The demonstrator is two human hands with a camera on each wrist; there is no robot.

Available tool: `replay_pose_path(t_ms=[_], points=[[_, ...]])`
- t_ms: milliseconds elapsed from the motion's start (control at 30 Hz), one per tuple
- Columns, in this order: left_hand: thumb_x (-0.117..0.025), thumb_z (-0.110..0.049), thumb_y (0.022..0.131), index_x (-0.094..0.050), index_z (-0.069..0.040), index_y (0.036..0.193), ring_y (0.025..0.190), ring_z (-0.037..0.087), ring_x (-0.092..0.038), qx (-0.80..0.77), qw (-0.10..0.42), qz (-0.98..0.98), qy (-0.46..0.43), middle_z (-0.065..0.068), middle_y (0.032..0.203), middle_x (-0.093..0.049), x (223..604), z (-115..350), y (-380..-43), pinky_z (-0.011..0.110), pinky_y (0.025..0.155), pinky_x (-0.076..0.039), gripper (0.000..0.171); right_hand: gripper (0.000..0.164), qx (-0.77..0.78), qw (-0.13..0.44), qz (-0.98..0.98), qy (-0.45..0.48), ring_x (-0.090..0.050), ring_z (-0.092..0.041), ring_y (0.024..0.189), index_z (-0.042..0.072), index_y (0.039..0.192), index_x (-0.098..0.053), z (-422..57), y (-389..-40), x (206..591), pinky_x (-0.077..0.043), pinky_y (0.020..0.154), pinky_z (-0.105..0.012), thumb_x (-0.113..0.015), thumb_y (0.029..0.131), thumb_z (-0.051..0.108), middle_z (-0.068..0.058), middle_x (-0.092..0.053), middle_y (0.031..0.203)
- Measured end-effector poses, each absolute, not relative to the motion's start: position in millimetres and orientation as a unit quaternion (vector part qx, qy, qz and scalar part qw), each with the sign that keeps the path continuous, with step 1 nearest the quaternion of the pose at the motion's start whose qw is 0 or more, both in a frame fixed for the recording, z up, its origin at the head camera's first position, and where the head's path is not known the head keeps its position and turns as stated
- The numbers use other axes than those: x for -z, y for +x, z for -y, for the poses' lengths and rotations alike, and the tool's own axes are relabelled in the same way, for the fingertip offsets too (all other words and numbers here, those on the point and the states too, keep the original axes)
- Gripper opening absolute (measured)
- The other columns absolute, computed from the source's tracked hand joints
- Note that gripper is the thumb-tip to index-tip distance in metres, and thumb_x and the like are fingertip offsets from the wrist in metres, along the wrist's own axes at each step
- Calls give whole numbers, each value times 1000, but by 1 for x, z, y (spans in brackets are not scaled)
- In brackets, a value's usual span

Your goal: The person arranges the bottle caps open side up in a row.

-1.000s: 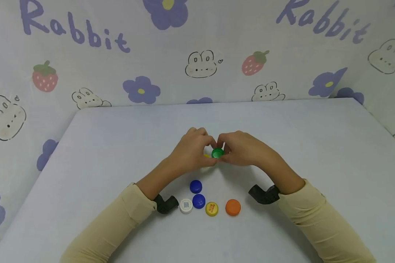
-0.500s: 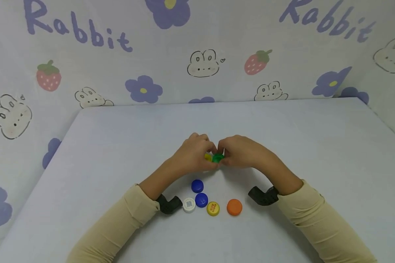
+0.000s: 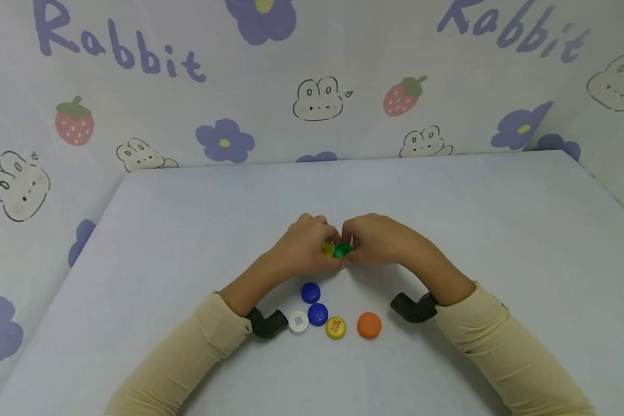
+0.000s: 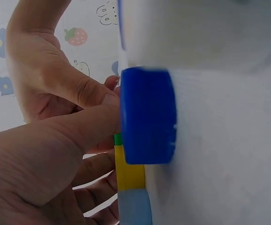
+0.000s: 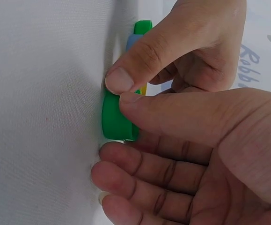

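A green bottle cap (image 3: 342, 251), hollow side up, is pinched between both hands at mid-table. My left hand (image 3: 303, 247) holds its left side with thumb and index finger; my right hand (image 3: 382, 239) does the same from the right. In the right wrist view both thumbs meet on the wall of the green cap (image 5: 116, 119), which stands down at the white tabletop. Close by on the left is a yellow cap (image 3: 326, 249), partly hidden by the left hand. A light blue cap (image 4: 134, 206) lines up beyond the yellow one in the left wrist view.
Nearer the body lie two blue caps (image 3: 310, 293), a white cap (image 3: 299, 323), a yellow cap with red print (image 3: 335, 328) and an orange cap (image 3: 369, 326). Another green cap (image 5: 143, 27) shows behind the left thumb in the right wrist view.
Both hands have come down slightly toward the body with the green cap, lowering it to the tabletop beside the yellow cap. Over the last half second they have hardly moved.
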State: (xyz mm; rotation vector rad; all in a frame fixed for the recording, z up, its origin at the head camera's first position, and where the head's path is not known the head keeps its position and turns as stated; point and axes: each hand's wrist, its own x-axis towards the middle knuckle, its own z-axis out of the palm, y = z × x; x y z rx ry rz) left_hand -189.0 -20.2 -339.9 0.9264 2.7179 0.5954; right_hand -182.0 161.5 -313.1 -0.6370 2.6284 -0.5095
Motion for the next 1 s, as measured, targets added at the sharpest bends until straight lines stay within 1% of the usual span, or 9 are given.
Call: replay_pose_path(t_ms=[233,733,1000], points=[[-83,-31,87,-76,-9,114,95,22,-49,-200,99,-923,314,2,99,-62,342,22,-190,30,76,-41,35,24,179,198,-938,-220,-62,-23,83,2,111,-71,-159,-183,312,-53,81,-40,-78,91,12,-5,-68,89],[-81,-29,87,-75,-9,115,96,22,-49,-207,112,-922,307,2,100,-62,344,21,-190,31,77,-41,35,26,171,198,-941,-216,-61,-21,81,2,113,-70,-159,-181,313,-53,77,-37,-77,91,14,-4,-68,87],[-81,-28,87,-75,-9,115,96,22,-49,-204,110,-922,310,2,101,-62,344,21,-190,31,77,-41,35,27,168,192,-942,-218,-61,-21,80,1,112,-70,-158,-180,312,-53,76,-36,-77,89,13,-5,-68,87]])
